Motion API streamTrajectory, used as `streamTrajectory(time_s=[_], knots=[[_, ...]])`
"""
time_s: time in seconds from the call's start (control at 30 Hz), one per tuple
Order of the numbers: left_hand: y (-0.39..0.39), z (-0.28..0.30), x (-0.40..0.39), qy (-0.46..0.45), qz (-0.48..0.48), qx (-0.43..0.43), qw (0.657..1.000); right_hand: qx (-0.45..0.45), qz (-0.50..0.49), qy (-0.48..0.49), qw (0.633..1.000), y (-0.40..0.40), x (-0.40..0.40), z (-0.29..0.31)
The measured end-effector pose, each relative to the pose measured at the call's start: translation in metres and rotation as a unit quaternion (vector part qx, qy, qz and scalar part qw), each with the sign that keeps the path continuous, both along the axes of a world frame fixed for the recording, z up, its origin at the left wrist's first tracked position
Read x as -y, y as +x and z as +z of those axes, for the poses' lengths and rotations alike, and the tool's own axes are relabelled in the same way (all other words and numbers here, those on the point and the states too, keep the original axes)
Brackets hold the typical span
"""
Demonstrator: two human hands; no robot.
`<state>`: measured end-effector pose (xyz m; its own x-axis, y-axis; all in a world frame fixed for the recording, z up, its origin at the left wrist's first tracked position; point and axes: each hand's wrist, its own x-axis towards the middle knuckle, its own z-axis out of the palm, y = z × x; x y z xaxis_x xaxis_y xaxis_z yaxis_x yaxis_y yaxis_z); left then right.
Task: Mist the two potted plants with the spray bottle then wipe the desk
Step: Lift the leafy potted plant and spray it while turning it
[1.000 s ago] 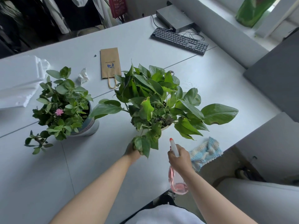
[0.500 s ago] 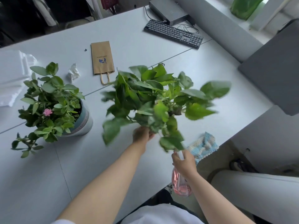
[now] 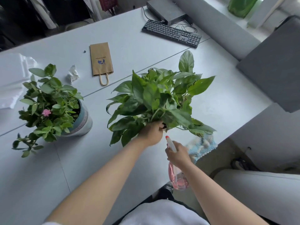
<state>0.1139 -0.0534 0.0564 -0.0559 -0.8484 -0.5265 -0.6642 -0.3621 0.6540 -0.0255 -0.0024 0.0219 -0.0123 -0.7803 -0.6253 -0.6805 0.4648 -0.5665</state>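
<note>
A big-leaved green plant [image 3: 155,98] stands mid-desk; its pot is hidden under the leaves. My left hand [image 3: 151,133] grips it low at the near side, under the foliage. My right hand [image 3: 177,155] holds a pink spray bottle [image 3: 177,179] with a white, red-tipped nozzle, just in front of the plant and pointing toward it. A second plant [image 3: 48,104] with a pink flower sits in a pale blue-banded pot [image 3: 84,122] at the left. A light blue cloth [image 3: 203,146] lies at the desk's near right edge, behind my right hand.
On the white desk [image 3: 129,46] lie a flat brown paper bag [image 3: 101,60], a crumpled tissue [image 3: 73,75], white plastic-wrapped sheets [image 3: 11,78] at far left, and a black keyboard [image 3: 172,33] with a dark box [image 3: 165,13] behind it. A grey chair [image 3: 259,192] stands to the right.
My left hand has turned the big-leaved plant, so its leaves swung round and now point away to the right. The spray bottle stays in my right hand near the plant's base.
</note>
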Motion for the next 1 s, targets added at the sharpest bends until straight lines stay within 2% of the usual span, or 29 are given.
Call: streamTrajectory(time_s=[0.13,0.27,0.6,0.77,1.0], knots=[[0.015,0.028,0.03,0.07,-0.098,-0.005,0.993,0.008,0.028,-0.018,0.999,0.006,0.008,0.006],[0.023,0.048,0.044,0.131,-0.09,-0.023,0.987,0.014,0.05,-0.041,0.998,0.012,0.015,0.009],[0.024,0.059,0.046,0.138,-0.121,0.017,0.983,-0.021,0.057,-0.074,0.995,0.02,0.019,0.009],[0.024,0.058,0.044,0.149,-0.112,0.01,0.982,0.0,0.074,-0.078,0.994,0.022,0.018,0.007],[0.024,0.058,0.042,0.156,-0.102,0.002,0.982,-0.035,0.055,-0.084,0.994,0.021,0.02,0.008]])
